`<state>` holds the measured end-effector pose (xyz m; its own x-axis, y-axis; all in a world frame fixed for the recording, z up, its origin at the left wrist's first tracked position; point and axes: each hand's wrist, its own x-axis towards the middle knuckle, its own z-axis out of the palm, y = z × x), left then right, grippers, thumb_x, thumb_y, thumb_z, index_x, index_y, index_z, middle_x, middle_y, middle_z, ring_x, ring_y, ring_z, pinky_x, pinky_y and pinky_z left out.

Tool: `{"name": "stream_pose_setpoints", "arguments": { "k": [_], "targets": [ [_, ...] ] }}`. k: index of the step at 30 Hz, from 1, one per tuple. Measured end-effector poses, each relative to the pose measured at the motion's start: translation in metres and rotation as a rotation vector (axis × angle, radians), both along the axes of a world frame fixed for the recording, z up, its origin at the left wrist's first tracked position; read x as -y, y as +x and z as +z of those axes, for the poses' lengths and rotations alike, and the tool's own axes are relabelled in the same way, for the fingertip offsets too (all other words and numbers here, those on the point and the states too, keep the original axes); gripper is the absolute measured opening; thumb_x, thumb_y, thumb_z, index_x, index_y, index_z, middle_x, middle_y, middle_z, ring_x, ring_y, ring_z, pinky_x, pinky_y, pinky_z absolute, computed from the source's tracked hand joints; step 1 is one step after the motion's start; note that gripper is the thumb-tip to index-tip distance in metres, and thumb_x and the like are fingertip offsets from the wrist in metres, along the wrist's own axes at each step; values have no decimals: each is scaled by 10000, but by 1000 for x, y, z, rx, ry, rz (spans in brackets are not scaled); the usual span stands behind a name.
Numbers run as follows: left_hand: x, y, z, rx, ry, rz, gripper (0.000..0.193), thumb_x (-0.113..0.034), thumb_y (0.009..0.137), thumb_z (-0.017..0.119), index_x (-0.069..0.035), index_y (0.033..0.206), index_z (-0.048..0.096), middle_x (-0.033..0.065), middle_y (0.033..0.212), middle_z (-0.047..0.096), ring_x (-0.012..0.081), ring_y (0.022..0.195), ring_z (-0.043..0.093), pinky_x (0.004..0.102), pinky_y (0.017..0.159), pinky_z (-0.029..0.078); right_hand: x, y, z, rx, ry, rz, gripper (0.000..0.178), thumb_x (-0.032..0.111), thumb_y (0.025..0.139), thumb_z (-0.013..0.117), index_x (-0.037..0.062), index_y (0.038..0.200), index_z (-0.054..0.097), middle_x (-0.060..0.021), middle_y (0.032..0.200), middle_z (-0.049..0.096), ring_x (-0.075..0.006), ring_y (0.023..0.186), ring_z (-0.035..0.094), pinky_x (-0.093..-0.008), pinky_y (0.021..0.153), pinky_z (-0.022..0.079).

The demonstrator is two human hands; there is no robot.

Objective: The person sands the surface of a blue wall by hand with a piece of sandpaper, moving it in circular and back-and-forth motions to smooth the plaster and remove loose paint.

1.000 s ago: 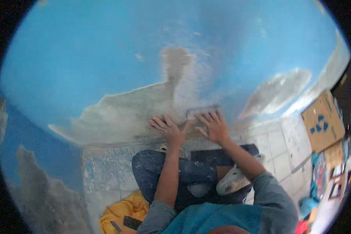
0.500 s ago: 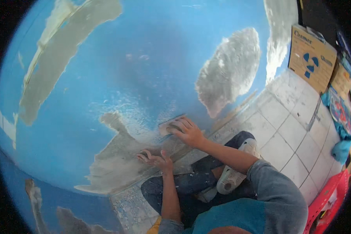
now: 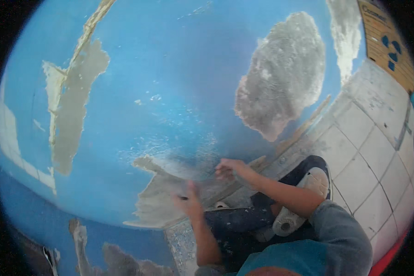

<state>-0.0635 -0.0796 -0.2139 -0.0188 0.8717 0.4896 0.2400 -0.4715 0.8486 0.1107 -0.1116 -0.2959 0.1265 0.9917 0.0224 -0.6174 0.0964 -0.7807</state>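
In front of me stands a blue painted wall [image 3: 124,115] with bare grey patches. My left hand [image 3: 191,201] is raised before the low grey patch [image 3: 158,195]; motion smears its fingers, and a small dark spot shows at them. To its right, my right hand [image 3: 230,170] is closed with bent fingers, close to the wall above the patch's right end. What it holds, if anything, is blurred. Scuffed, whitish paint [image 3: 170,147] lies just above both hands. A small pale thing [image 3: 221,205] shows at the edge of my dark trousers [image 3: 237,220].
My crossed legs and pale shoe [image 3: 290,223] are below my hands. White floor tiles [image 3: 365,124] spread to the right, up to a cardboard box [image 3: 388,43]. Pale debris [image 3: 181,244] litters the floor by the wall corner. A large grey oval patch [image 3: 283,76] is upper right.
My right hand has come off the scuffed paint, where it pressed a flat pale piece; that piece no longer shows clearly. My left hand has turned upward. The view has shifted.
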Motion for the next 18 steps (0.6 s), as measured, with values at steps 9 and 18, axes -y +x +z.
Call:
{"name": "stream_pose_setpoints", "arguments": {
  "k": [9,18],
  "targets": [
    [-85,69,249,-328,1342,434,454,-2,830,522,53,1271,432,213,1099,443,374,1036,431,454,939,335,-22,8,-52,-537,-342,-147,232,322,792,610,109,883,599,-15,834,571,-184,800,542,-330,778,396],
    [-99,66,102,-839,1166,394,801,-627,847,471,-95,1433,345,190,1517,212,409,1404,143,548,1119,134,-18,15,-45,-597,-329,-132,143,268,828,578,129,852,603,7,794,573,-176,772,543,-315,745,390]
  ]
}}
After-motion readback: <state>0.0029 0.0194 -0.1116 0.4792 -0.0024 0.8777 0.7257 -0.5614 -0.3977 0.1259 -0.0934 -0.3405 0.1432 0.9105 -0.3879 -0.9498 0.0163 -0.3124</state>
